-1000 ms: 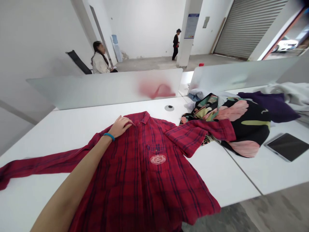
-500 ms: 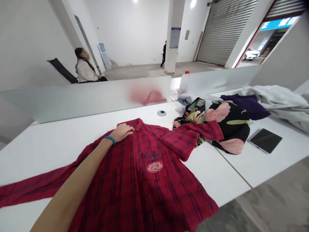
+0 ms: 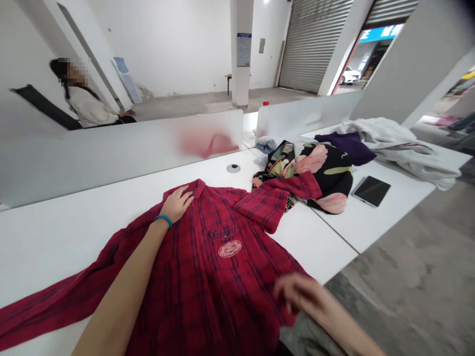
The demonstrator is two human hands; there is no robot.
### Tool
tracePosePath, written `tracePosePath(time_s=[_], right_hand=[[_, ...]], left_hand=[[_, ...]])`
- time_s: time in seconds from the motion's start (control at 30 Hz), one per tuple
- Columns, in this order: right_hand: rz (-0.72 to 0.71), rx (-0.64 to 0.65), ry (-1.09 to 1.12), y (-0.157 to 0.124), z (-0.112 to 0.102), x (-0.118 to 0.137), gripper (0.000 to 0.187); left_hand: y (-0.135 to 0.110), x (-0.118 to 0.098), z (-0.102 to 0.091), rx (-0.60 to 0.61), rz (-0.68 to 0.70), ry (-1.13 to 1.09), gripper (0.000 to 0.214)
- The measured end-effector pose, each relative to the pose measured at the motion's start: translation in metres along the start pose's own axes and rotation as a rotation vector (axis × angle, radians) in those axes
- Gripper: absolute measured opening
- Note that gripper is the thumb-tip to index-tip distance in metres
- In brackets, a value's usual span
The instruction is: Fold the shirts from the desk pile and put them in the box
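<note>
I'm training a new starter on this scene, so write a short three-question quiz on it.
1. True or false: the left hand rests on the red plaid shirt near its collar.
2. Which wrist wears the blue band, left or right?
3. Multiple choice: the right hand is nearest to A) the shirt's lower edge, B) the tablet, C) the purple cloth.

Key: 1 true; 2 left; 3 A.
</note>
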State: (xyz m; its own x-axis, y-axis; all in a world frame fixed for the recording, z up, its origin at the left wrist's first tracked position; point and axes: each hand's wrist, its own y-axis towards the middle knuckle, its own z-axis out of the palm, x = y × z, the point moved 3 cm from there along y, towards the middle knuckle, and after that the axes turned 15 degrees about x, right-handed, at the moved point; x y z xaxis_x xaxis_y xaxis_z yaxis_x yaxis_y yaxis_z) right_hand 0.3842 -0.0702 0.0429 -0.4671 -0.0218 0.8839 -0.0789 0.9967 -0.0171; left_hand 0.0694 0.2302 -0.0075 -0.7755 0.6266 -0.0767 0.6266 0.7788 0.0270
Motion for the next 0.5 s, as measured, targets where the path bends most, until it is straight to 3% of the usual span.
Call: tracePosePath(time_s=[0.07,0.17,0.23,0.3,0.37,0.5], right_hand=[[-0.001,-0.046,-0.108,0.000,-0.008,-0.016,0.036],[-0.033,-0.372,-0.459,0.051,-0.067,-0.042,0.034],[0.049,-0.545,-0.635,0.088,-0.106,-0.058,0.038],[0.181,-0.543,-0.744,0.111,-0.129,-0.072,0.043],[0.268,-0.458,-0.814,0.120,-0.137,-0.079,0.039],[0.241,-0.412,-0.825,0.112,-0.164,-0.065,0.023]], left_hand=[[0.001,0.008,0.005,0.011,-0.026,-0.016,0.048],[-0.002,0.024,0.006,0.039,-0.058,-0.028,0.050],[-0.006,0.035,0.005,0.068,-0.085,-0.030,0.053],[-0.011,0.044,0.004,0.094,-0.105,-0.031,0.054],[-0.015,0.049,0.003,0.091,-0.104,-0.028,0.054],[-0.017,0.052,0.005,0.053,-0.083,-0.003,0.052]])
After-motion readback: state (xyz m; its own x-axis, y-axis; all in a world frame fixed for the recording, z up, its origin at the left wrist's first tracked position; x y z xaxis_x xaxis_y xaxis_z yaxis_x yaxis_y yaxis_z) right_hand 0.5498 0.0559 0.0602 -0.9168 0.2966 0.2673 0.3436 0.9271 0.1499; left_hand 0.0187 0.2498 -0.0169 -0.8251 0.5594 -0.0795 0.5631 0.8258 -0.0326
